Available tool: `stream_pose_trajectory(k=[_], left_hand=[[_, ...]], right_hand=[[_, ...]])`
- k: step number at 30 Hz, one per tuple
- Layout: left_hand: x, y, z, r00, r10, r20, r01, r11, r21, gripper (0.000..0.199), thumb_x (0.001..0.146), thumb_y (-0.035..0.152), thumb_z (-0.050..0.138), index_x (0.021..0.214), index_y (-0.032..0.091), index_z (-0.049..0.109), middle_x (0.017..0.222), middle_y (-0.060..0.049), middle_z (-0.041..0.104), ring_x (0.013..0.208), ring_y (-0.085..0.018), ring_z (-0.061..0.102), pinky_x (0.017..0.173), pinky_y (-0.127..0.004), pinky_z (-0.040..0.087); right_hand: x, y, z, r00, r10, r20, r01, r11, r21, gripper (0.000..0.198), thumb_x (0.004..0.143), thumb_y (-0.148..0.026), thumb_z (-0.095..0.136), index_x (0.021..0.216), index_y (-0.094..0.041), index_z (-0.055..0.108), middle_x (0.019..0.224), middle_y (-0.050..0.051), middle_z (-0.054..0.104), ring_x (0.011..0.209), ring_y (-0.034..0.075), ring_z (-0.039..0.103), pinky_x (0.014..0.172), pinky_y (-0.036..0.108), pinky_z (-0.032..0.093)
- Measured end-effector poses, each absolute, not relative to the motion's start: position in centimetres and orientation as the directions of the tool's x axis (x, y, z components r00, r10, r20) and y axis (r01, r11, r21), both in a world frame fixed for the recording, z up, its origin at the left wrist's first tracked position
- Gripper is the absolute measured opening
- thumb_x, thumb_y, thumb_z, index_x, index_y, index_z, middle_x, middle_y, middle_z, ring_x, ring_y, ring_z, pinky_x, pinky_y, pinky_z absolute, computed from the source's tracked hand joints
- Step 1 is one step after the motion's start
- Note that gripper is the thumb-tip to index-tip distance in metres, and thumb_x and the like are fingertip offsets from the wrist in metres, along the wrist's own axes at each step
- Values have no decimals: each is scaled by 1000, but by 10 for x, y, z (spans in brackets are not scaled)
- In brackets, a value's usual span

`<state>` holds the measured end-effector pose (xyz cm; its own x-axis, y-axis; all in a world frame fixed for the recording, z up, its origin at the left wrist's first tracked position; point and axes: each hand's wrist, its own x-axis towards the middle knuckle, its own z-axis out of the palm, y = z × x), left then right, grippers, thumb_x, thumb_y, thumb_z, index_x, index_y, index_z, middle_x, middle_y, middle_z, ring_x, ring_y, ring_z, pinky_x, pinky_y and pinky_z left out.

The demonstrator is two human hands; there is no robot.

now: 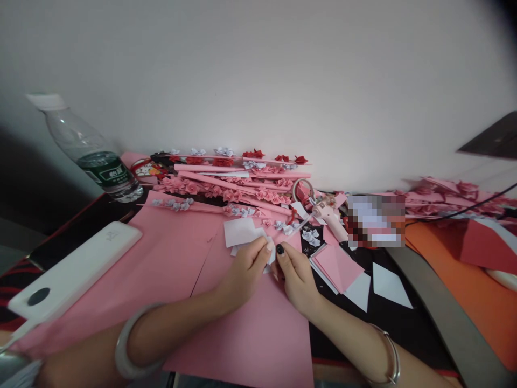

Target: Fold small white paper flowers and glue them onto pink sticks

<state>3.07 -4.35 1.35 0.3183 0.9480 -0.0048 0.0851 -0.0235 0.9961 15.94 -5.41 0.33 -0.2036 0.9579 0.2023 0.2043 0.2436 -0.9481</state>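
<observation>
Just below the frame's centre, my left hand (245, 268) and right hand (298, 280) pinch closed on a small white paper (272, 255), mostly hidden between them.

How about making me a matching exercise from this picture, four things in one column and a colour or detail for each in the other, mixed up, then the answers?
Column one:
1. Bottle
2. Glue gun
3. Right hand
4. Power bank

Column two:
A. Has a black thumbnail
B. White, with a dark oval near one end
C. Wears a green label
D. Pale pink

Right pairs: 1-C, 2-D, 3-A, 4-B.
</observation>
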Motion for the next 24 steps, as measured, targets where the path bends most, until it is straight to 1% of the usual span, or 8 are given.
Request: stream_pose_trajectory(k=[2,4,6,7,11,13,18,24], left_hand=[[30,-42,13,292,956,2,79,-26,997,32,89,35,34,62,19,25,56,6,25,47,-7,24,45,-21,23],[29,-40,12,282,959,-4,82,-20,996,32,89,35,34,62,19,26,56,6,24,47,-7,25,45,-21,23],[28,-39,12,296,955,-18,89,-9,996,31,89,36,34,63,19,29,55,6,25,47,-7,25,45,-21,23],[28,-39,11,307,951,-26,91,-2,996,30,89,37,34,64,19,30,54,6,25,46,-7,26,44,-21,23],[27,-38,11,335,941,-40,70,17,997,30,89,39,34,66,19,33,51,7,27,45,-7,27,44,-20,24],[27,-38,11,339,940,-41,47,27,999,32,88,40,35,65,19,33,50,7,27,44,-7,27,43,-19,24],[27,-38,12,365,929,-66,-25,81,996,33,88,40,36,64,19,31,50,8,26,43,-6,25,42,-19,23],[27,-37,13,409,907,-99,-72,140,988,32,87,41,36,65,19,32,50,9,22,42,-6,24,40,-18,21]], right_hand=[[162,-53,4,-173,954,244,220,279,-935,24,92,-25,33,72,-19,45,57,-4,41,50,10,39,50,22,32],[164,-51,5,-137,948,287,255,314,-915,12,89,-22,38,93,-19,49,67,-2,47,54,10,42,52,22,36],[167,-50,5,-155,936,317,305,351,-885,25,87,-18,40,112,-21,47,77,1,53,61,12,48,56,23,40],[167,-49,4,-182,927,329,331,372,-867,30,87,-16,40,116,-21,47,83,2,56,67,13,52,61,24,42],[169,-47,4,-225,894,387,388,447,-806,32,85,-12,41,113,-21,54,98,5,62,92,16,58,79,26,44],[170,-46,4,-213,890,403,407,456,-792,30,85,-12,42,110,-20,56,96,5,64,90,15,60,79,25,45],[173,-47,6,-220,892,396,470,452,-758,23,85,-13,43,102,-18,56,81,3,63,70,13,59,66,23,46],[180,-41,10,-399,837,375,504,542,-673,23,86,-10,36,101,-19,51,89,5,59,78,15,55,70,26,42]])
